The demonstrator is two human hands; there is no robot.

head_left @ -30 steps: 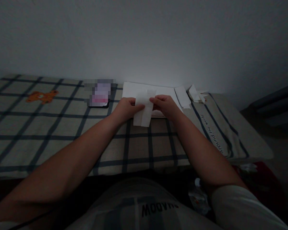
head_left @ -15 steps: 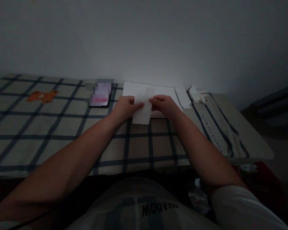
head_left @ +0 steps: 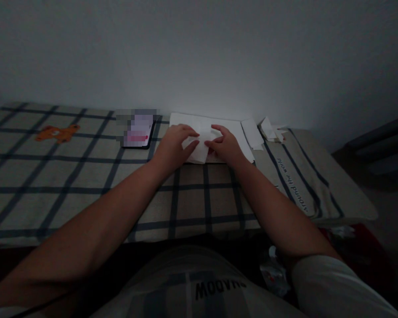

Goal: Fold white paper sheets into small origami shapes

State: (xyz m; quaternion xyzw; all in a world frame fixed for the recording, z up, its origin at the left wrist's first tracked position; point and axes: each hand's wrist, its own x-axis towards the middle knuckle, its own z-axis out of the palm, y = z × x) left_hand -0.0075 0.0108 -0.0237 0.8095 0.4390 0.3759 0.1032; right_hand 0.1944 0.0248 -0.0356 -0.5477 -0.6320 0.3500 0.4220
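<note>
My left hand is at the left side of a strip of white paper, its thumb and forefinger curved over the strip with a small gap between their tips. On the right side, my right hand has its thumb tip at the paper's edge, the forefinger lifted and the other fingers curled. Both hands appear to hold the strip; their exact grip is partly hidden. Beneath and behind lie larger white sheets of paper, partly covered by the hands.
A narrow white paper piece and crumpled paper scraps lie to the right. On the left are a phone and an orange bear-shaped item. Checked cloth covers the table, which meets a wall behind.
The strip's near end has moved away from me and looks shorter. My left forefinger has come over its front, and my right forefinger has lifted.
</note>
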